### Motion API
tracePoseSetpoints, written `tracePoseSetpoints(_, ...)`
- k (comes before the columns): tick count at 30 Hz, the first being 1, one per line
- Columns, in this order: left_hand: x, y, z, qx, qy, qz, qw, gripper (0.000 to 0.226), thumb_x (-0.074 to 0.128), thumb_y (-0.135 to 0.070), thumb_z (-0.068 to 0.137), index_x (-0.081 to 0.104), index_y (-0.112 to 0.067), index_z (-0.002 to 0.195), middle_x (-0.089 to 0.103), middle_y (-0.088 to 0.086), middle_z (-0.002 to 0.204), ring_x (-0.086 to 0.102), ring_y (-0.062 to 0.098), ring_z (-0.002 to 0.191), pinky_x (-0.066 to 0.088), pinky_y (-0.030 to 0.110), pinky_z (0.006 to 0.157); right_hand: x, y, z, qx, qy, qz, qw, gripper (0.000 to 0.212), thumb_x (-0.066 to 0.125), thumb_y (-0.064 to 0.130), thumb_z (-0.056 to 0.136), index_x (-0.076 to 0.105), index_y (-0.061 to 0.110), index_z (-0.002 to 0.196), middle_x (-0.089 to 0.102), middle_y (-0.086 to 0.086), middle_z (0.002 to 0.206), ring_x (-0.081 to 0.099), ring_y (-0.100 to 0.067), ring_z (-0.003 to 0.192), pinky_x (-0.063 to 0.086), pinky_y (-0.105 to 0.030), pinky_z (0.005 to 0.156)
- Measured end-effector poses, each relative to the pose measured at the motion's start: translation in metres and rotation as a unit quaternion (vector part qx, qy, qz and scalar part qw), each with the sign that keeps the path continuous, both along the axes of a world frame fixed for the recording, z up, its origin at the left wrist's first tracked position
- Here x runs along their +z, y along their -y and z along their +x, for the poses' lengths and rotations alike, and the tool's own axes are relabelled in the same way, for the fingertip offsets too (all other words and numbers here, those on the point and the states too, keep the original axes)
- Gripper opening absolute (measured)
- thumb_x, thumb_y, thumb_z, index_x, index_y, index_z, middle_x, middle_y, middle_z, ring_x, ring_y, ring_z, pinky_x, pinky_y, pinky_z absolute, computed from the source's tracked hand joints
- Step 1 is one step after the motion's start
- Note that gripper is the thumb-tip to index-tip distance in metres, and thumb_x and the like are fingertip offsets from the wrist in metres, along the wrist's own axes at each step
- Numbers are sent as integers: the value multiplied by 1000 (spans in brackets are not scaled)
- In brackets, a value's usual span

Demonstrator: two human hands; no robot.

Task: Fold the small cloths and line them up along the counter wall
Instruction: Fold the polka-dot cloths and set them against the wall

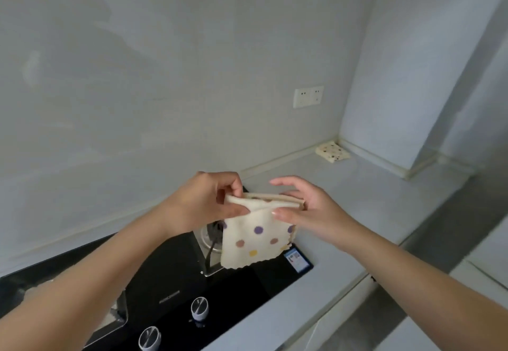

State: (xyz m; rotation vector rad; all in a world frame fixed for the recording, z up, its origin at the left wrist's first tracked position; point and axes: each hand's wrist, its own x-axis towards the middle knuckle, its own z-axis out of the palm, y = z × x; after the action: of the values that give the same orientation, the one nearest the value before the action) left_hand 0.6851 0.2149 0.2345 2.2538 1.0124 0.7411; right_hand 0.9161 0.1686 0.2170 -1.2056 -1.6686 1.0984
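A cream cloth with purple, pink and yellow dots (255, 240) hangs in the air above the stove, folded over along its top edge. My left hand (209, 199) pinches the fold's left end between thumb and fingers. My right hand (308, 207) holds the fold's right end, its upper fingers spread. A second dotted cream cloth (332, 152) lies folded on the counter in the far corner, against the wall.
A black glass gas stove (170, 282) with two knobs (200, 308) and a burner sits below the hands. The pale counter (357, 213) runs right to the corner. A wall socket (308, 96) is above it.
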Motion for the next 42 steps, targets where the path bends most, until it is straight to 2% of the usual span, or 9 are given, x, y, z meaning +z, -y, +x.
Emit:
tracePoseSetpoints(10,-9,-109,142,-33,-30,74,996,29,80,-21,74,53,-30,70,57,-18,61,52,4,53,35,12,50,-3,-101,133,13,132,80,988,22,69,12,85,65,33,91,66,10,95,64,-8,89,54,-27,73)
tracePoseSetpoints(14,-1,-147,184,-54,-63,86,993,21,79,-30,75,60,-21,73,59,-9,61,56,10,57,40,18,51,-4,-143,183,-16,180,45,983,4,69,17,84,67,14,82,65,-3,77,54,-5,68,42,-25,65)
tracePoseSetpoints(20,11,-197,219,-76,-165,105,978,29,74,-45,76,58,-24,64,56,-9,58,55,7,58,41,25,53,3,-193,228,-27,200,26,979,13,73,20,80,66,9,75,65,-10,76,51,-5,63,39,-24,63)
tracePoseSetpoints(24,9,-235,240,-19,-204,85,975,28,73,-46,77,55,-28,65,60,-7,64,57,8,63,50,36,61,4,-238,247,-28,187,34,981,15,74,16,79,63,14,69,58,3,65,48,-5,59,37,-26,61)
tracePoseSetpoints(28,-4,-280,271,35,-160,61,985,24,73,-28,81,49,-28,77,61,-6,74,59,13,68,51,36,67,-5,-288,272,-23,114,26,993,20,73,9,79,61,21,90,62,11,72,56,-4,65,43,-20,65)
tracePoseSetpoints(31,-19,-320,301,31,-158,28,987,24,68,-17,84,53,-32,93,60,-11,82,57,6,75,49,27,71,-22,-332,301,-10,42,-41,998,18,68,6,83,67,19,95,65,15,74,59,2,69,43,-14,68)
tracePoseSetpoints(36,-50,-389,352,74,-63,-111,989,23,63,-1,84,64,-22,75,65,-1,77,65,13,74,57,28,72,-83,-398,351,49,-141,-182,972,30,67,12,81,65,17,111,71,-6,106,67,-24,101,51,-38,91)
tracePoseSetpoints(39,-79,-433,384,86,-57,-163,981,25,65,-1,84,65,-26,77,68,-2,83,67,15,80,56,28,76,-121,-426,375,62,-114,-225,966,37,67,20,84,60,14,120,67,-11,117,63,-30,110,50,-46,96)
tracePoseSetpoints(42,-117,-470,416,210,-57,-281,935,15,61,-17,91,58,-16,105,63,6,104,65,23,83,56,32,72,-142,-454,399,-9,-33,-224,974,18,62,18,91,63,13,109,72,1,97,68,-15,88,54,-28,77)
